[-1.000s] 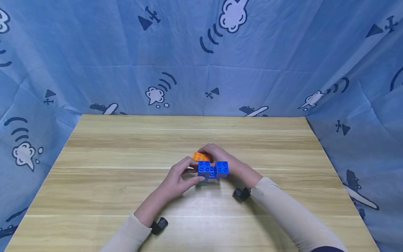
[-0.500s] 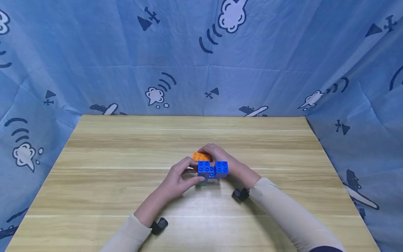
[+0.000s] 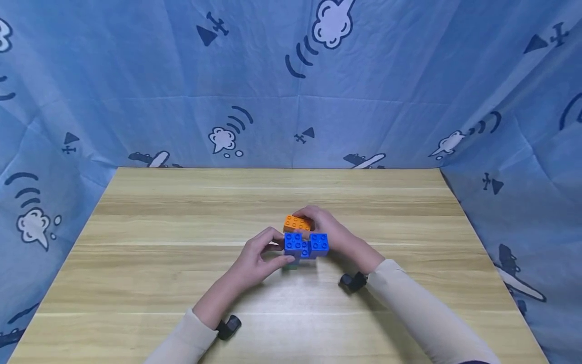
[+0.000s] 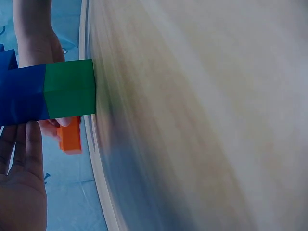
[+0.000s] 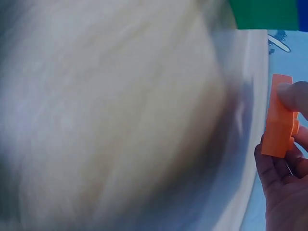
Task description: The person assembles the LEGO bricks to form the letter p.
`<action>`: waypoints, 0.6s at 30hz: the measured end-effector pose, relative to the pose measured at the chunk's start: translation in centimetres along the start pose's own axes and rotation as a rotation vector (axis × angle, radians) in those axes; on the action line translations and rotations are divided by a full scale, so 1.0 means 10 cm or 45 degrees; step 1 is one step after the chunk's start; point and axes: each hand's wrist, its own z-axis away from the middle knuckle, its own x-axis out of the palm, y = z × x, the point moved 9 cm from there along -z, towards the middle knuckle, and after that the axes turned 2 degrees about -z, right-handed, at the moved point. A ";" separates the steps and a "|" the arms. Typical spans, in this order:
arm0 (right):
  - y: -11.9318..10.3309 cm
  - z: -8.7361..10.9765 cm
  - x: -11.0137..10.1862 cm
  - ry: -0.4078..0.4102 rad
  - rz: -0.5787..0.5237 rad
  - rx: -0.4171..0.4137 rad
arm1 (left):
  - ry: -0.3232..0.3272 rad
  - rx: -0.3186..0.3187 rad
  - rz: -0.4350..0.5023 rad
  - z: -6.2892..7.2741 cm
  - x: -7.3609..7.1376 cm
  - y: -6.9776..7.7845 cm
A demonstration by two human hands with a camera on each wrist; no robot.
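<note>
Near the middle of the table, my left hand (image 3: 261, 258) holds a stacked toy-brick structure between thumb and fingers. Two blue studded towers (image 3: 320, 242) show on top, with a lower blue brick between them. In the left wrist view a green brick (image 4: 71, 89) forms the foot, joined under a blue one (image 4: 24, 94). Just behind the structure, my right hand (image 3: 328, 228) pinches an orange studded brick (image 3: 297, 223). The right wrist view shows that orange brick (image 5: 278, 120) gripped between thumb and fingers, apart from the green brick (image 5: 267, 14).
The wooden table (image 3: 159, 263) extends around both hands. A blue patterned cloth (image 3: 263, 65) hangs behind it and along both sides. Black wrist-worn devices (image 3: 229, 327) sit at both cuffs.
My right hand has shifted slightly right with the orange brick, which now sits more tilted and a bit farther back. The left hand and the blue structure stay almost still.
</note>
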 end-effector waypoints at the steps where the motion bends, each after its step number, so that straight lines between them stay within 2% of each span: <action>1: -0.01 0.01 -0.03 0.015 -0.003 0.006 | 0.000 0.000 0.002 0.00 0.00 0.00; 11: -0.07 0.12 -0.35 0.151 0.015 -0.067 | -0.013 -0.029 -0.027 -0.02 0.01 0.00; 18: -0.20 0.22 -0.54 0.205 0.058 -0.116 | 0.002 -0.014 -0.041 0.00 0.00 0.01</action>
